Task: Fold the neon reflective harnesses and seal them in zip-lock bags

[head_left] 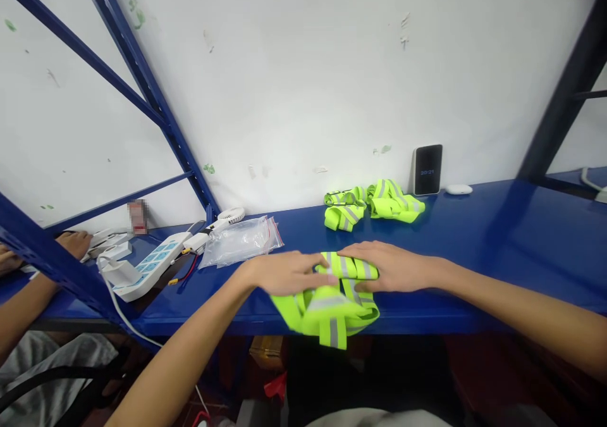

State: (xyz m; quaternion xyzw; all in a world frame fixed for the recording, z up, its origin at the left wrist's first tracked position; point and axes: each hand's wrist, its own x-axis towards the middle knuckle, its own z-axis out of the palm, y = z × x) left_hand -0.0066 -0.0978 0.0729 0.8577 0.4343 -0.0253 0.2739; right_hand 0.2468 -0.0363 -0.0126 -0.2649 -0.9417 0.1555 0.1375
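A neon-yellow reflective safety vest (334, 316) of straps with grey stripes lies bunched at the table's front edge, its lower loops hanging over. My left hand (291, 274) grips it from the left, thumb and fingers on the fabric. From the right, my right hand (386, 267) is curled around the rolled upper part, fingers over its top; some fingertips are hidden. Farther back lie two more bundles of the same yellow strapping, a left bundle (345, 209) and a right bundle (394, 200).
Clear plastic bags (244, 242) lie left on the blue table (474, 243). A white power strip (154, 266), a small fan (231, 216) and a red-black cable (190, 269) are beyond. A clock-display device (427, 170) leans on the wall beside a white case (458, 189). Another person's hand (74, 243) is far left.
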